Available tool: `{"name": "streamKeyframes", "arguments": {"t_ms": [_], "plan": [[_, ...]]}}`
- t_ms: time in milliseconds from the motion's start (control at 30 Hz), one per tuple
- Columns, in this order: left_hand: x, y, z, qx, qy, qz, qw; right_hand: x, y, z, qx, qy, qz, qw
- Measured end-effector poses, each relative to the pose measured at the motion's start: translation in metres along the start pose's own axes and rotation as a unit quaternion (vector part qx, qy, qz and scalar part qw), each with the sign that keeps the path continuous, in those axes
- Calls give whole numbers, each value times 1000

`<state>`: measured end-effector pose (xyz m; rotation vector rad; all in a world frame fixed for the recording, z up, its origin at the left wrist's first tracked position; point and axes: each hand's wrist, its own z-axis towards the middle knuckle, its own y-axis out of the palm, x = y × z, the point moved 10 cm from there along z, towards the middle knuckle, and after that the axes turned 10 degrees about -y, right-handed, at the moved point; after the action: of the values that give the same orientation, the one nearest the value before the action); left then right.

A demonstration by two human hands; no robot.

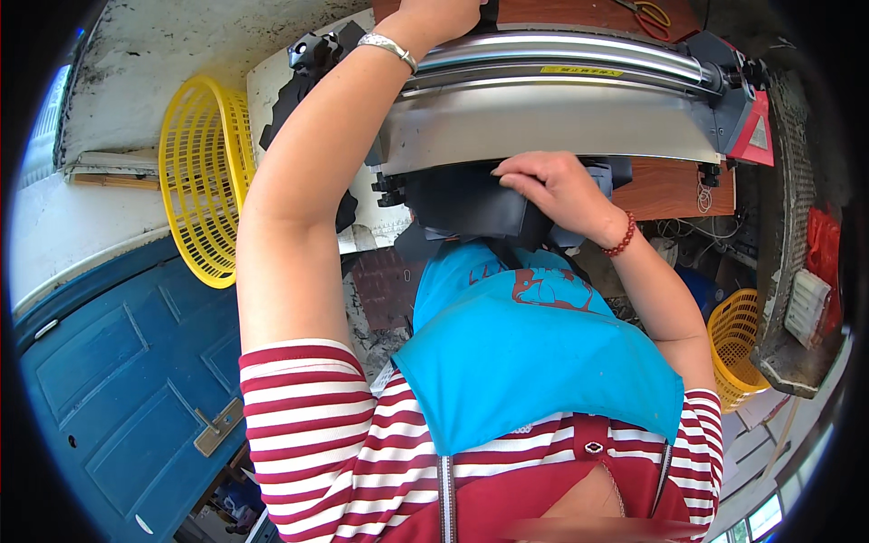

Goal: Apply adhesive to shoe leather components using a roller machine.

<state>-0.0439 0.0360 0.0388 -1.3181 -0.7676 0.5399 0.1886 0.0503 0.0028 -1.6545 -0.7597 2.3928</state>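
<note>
At the top edge my left hand (439, 16) reaches over a roller machine (552, 118), partly cut off by the frame. Its visible fingers are curled at a small black piece (489, 14) behind the bright metal roller (570, 52). My right hand (563, 188) is in front of the machine's pale metal plate. Between its thumb and fingers is the edge of smooth black sheet material (471, 201), which looks like leather. That material lies below the plate's front edge, just above my blue apron (534, 339).
A yellow plastic basket (206, 172) stands left of the machine; another yellow basket (735, 348) is low on the right. Orange-handled scissors (654, 18) lie on the brown board at the back. Loose cables (706, 226) hang at right. A blue door (127, 389) is at left.
</note>
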Motion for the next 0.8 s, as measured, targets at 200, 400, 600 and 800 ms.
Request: {"name": "streamKeyframes", "arguments": {"t_ms": [200, 400, 600, 800], "plan": [[-12, -2, 2, -11, -42, -30, 999, 7, 63, 1, -44, -111, -247, 962], [-14, -5, -10, -17, -34, -36, 999, -17, 36, -10, 78, -171, -237, 953], [-25, 30, -16, -124, -76, -90, 985, 47, -35, -38, 185, 199, 105, 957], [-21, 43, -16, -148, -129, -118, 973, 65, -77, 2, 179, 180, 20, 967]]}}
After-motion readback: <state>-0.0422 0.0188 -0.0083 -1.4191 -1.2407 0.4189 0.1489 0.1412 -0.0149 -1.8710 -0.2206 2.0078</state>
